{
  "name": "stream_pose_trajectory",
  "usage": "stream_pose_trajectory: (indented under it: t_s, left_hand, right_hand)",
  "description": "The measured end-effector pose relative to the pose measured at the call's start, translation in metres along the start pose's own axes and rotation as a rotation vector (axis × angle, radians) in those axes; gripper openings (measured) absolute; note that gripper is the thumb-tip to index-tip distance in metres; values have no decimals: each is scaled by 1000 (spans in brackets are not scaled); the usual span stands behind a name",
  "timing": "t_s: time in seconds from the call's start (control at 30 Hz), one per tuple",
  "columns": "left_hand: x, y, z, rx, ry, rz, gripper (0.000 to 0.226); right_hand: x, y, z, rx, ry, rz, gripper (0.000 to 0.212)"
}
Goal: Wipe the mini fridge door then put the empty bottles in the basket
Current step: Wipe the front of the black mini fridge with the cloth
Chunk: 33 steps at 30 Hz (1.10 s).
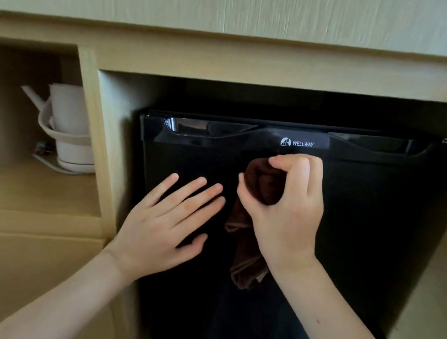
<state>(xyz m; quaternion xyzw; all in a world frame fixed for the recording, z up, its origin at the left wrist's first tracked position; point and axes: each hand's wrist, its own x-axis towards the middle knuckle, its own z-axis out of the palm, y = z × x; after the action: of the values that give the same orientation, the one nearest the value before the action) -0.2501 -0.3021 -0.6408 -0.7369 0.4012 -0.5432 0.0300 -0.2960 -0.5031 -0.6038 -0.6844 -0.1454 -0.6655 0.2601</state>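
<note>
right hand: bunches brown cloth, tail dangling at 6 o'clock, could slip
left hand: flat, empty on fridge door, may smudge

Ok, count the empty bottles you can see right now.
0. No bottles show in this view: only the black mini fridge door, a brown cloth, and a white kettle. Some may sit out of frame.

Black fridge door shut, brown cloth against it.
</note>
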Motion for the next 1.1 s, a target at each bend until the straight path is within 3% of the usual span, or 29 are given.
stream_pose_trajectory:
  t_s: [0.27, 0.5, 0.6, 0.7, 0.9, 1.1]
  left_hand:
    - [0, -2, -7, -19, -42, 12, 57]
    - [1, -8, -22, -9, -140, 37, 60]
    - [-3, -24, -35, 48, -125, -42, 64]
    - [-10, -42, -44, 95, -121, -73, 68]
    - [-15, -46, -41, 85, -86, -95, 67]
    - [-18, -46, -37, 68, -56, -108, 65]
  right_hand:
    - [-27, -1, 4, -172, -37, -73, 32]
    - [-31, -1, -1, -112, 55, 110, 39]
    - [-29, -7, 8, -106, 122, 150, 39]
    - [-16, -25, 29, -65, 110, 97, 36]
    - [3, -31, 30, -9, -85, -57, 34]
    - [10, -7, 7, -86, -23, -84, 38]
